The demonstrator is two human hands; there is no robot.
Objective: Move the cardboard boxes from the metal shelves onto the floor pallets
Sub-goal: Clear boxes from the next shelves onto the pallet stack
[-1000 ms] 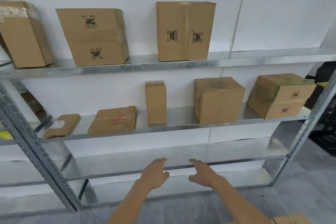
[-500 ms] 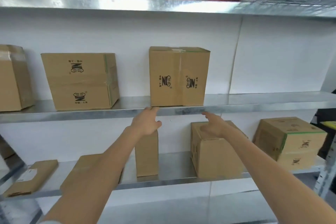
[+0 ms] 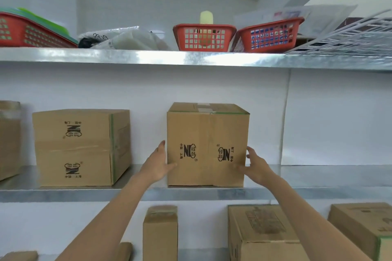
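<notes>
Hands (image 3: pixel 158 165) (image 3: pixel 255 167) now beside N-logo box (image 3: pixel 206 133)

Bare forearms (image 3: pixel 110 218); bare left hand (image 3: pixel 158 165), right hand (image 3: pixel 257 167)

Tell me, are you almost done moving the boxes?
Not nearly. No pallet shows here, so nothing looks done yet. Right now the left hand and right hand are on the sides of the middle box, which sits on its shelf. Left to move: the big box beside it, the far-left box, and more lower down, like the tall thin box.
</notes>
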